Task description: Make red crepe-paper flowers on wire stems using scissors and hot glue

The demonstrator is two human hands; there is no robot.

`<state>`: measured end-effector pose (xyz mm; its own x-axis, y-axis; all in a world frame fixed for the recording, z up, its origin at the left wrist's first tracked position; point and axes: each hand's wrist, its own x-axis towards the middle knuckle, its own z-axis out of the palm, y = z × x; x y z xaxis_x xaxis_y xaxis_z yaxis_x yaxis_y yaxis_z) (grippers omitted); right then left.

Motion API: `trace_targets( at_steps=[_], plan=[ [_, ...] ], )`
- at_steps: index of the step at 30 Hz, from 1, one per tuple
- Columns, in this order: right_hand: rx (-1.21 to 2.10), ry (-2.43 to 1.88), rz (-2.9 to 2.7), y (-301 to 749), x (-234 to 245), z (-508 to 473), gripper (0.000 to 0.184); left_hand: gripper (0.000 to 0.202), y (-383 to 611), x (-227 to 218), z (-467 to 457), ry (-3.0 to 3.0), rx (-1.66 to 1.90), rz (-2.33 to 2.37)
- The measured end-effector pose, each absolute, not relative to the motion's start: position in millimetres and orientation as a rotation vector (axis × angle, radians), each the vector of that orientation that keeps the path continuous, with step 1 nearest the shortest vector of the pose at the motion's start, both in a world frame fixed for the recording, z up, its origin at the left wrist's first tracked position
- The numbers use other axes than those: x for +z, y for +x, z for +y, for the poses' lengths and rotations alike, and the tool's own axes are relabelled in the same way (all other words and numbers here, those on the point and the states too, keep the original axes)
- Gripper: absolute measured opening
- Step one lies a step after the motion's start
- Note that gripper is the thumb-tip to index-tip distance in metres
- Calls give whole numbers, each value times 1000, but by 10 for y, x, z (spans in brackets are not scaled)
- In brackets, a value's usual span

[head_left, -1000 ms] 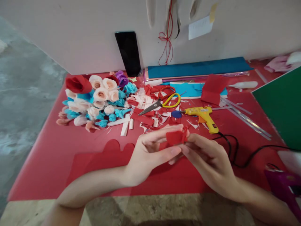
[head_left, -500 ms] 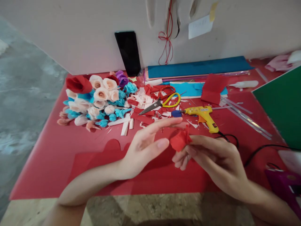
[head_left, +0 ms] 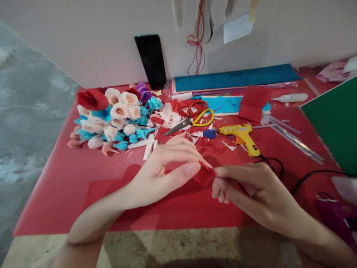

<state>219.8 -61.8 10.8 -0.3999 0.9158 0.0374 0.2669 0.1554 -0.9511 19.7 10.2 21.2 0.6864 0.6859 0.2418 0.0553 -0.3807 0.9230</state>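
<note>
In the head view, a person works over a red-topped table [head_left: 41, 208], a small red paper piece [head_left: 205, 178] held up between the 2 hands, above the tabletop. The right hand [head_left: 256, 195] pinches its right end between thumb and forefinger, a grip probably chosen to steady thin paper without crushing it. The left hand [head_left: 158, 171] curves in from the other side, thumb set apart from the forefinger, perhaps to support or shape the folds; whether it grasps the paper cannot be told.

Paper flowers [head_left: 119, 110] in white, blue, pink, red and purple crowd the table's far left, likely grouped there to spare their petals. Scissors [head_left: 185, 123] lie on paper scraps [head_left: 169, 115], yellow and red handles pointing right, seemingly for easy pickup. A yellow glue gun [head_left: 237, 130] lies on its side, its grip angled toward the right hand, presumably for the same reason. Behind, 1 dark-screened phone [head_left: 152, 61] leans against the wall [head_left: 97, 41], perhaps for viewing.

Containers are few: 1 white bottle [head_left: 291, 98] lies on its side, contents not visible. Crinkled clear plastic [head_left: 168, 86] shows near the left end of the dark blue paper [head_left: 237, 78]; what it encloses is unclear.
</note>
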Motion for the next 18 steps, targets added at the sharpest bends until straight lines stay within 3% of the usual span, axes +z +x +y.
trace_targets(
  at_steps=[6, 18],
  plan=[
    [1237, -1138, -1842, 2202, 134, -593, 14, 7, 236, 223, 97, 1909, 756, 641],
    [1171, -1218, -1817, 2264, 203, -535, 18, 8, 207, 123, 141, 1828, 879, 685]
  ],
)
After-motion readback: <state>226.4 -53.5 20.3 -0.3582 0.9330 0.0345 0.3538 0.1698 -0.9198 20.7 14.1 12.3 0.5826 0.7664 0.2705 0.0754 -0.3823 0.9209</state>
